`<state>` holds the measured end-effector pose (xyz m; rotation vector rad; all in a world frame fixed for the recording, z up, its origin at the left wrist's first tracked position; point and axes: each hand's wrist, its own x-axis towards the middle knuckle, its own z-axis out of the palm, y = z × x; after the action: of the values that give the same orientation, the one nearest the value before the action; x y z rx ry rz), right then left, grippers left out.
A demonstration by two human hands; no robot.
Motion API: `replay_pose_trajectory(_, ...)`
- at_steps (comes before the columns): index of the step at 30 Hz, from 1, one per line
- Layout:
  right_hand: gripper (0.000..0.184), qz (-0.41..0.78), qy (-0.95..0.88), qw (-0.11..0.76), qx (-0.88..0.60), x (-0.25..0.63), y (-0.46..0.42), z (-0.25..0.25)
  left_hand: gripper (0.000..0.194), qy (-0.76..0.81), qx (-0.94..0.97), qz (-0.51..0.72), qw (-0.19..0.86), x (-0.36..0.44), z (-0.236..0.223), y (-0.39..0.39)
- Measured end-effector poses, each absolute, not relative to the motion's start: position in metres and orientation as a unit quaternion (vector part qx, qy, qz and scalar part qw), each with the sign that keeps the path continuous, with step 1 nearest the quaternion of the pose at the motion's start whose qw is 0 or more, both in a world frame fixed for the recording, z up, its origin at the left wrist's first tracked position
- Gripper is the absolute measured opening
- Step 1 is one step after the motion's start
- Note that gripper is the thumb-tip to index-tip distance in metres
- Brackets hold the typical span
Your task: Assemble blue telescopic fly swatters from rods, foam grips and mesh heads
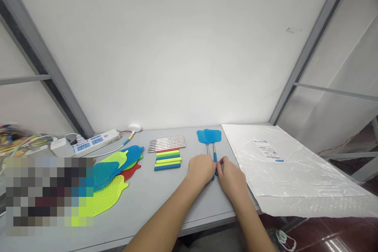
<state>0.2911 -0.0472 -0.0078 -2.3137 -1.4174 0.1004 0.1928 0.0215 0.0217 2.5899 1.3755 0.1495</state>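
Two blue fly swatters lie side by side on the grey table, heads away from me. The left swatter [201, 137] is partly overlapped by the head of the right swatter [215, 136]. My left hand [202, 170] is closed at the left swatter's handle, whose blue end shows below the fingers. My right hand [232, 175] pinches the blue handle of the right swatter, close beside my left fingers. Left of my hands are several metal rods [167, 143] in a row. Just below them lie several blue, yellow-green and red handle grips [167, 161].
Loose swatter heads [109, 193] in yellow-green, blue and red are piled on the left, next to a pixelated patch. Behind them sits a white power strip [96, 141] with cables. A white plastic mailer [283, 169] covers the right side and overhangs the table's front edge.
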Motion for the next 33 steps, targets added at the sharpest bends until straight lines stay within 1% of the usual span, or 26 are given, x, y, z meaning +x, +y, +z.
replay_pose_trajectory(7, 0.029, 0.022, -0.53, 0.217, -0.819, 0.291, -0.049, -0.008, 0.036, 0.508, 0.855, 0.066, 0.086, 0.188, 0.02, 0.033)
replay_pose_trajectory(14, 0.021, 0.03, -0.546, 0.235, -0.804, 0.292, -0.051, -0.006, 0.043, 0.508, 0.854, 0.078, 0.085, 0.188, 0.018, 0.036)
replay_pose_trajectory(19, 0.019, 0.043, -0.553, 0.25, -0.794, 0.29, -0.051, -0.004, 0.04, 0.506, 0.854, 0.078, 0.092, 0.184, 0.016, 0.031)
replay_pose_trajectory(25, 0.021, 0.053, -0.559, 0.261, -0.785, 0.288, -0.051, -0.002, 0.036, 0.514, 0.848, 0.081, 0.101, 0.183, 0.013, 0.025)
replay_pose_trajectory(30, 0.017, 0.054, -0.554, 0.26, -0.789, 0.288, -0.05, -0.006, 0.035, 0.521, 0.842, 0.082, 0.112, 0.183, 0.012, 0.024)
replay_pose_trajectory(33, 0.018, 0.062, -0.553, 0.263, -0.788, 0.29, -0.049, -0.011, 0.036, 0.522, 0.841, 0.082, 0.117, 0.183, 0.012, 0.024)
